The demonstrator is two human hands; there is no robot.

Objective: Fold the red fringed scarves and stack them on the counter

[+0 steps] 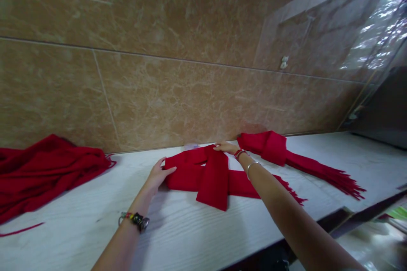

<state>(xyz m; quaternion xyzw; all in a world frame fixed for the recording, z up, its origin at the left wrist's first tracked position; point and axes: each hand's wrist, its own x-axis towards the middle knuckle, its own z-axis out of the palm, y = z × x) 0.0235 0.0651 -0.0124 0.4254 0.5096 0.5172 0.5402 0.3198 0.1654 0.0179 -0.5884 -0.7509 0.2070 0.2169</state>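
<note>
A red scarf (213, 180) lies folded on the white wood-grain tabletop, with one strip crossed over the long band and hanging toward me. Its fringed end points right, partly hidden under my right forearm. My left hand (157, 176) grips the scarf's left fold, thumb on top and the other fingers behind the edge. At the top of the crossing strip, my right hand (226, 147) has its fingertips closed on the cloth. Farther right lies a second red scarf (270, 148), folded over itself, its fringe spread toward the front right.
Loose red cloth (47, 173) is heaped at the left, with a red strand (22, 229) in front of it. Brown marble-look tiles (178, 101) rise behind the tabletop (178, 228). A dark grey object (384, 110) stands at the far right. A small clear packet (191, 146) touches the wall.
</note>
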